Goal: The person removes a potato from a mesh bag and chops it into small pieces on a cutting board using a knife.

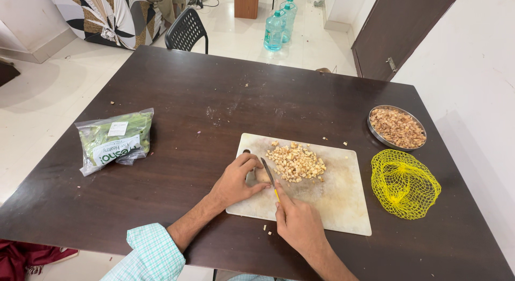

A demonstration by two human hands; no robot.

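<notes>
Table (214,98), dark wood, fills most of the frame and carries your pale cutting board (332,198) at lower centre, with a bag of greens (115,139) off at the left and, at the right edge, a yellow net bag (403,183) below a steel plate (397,127) of diced pieces, likely parked clear of the blade. Your left hand (236,180) curls down on the board's left part, fingertips tucked, seemingly pinning a piece too hidden to name, just beside the heap of pale cubes (296,162). Your right hand (298,221) closes on the yellow handle of a knife (268,173), blade angled toward the upper left between hand and heap.
</notes>
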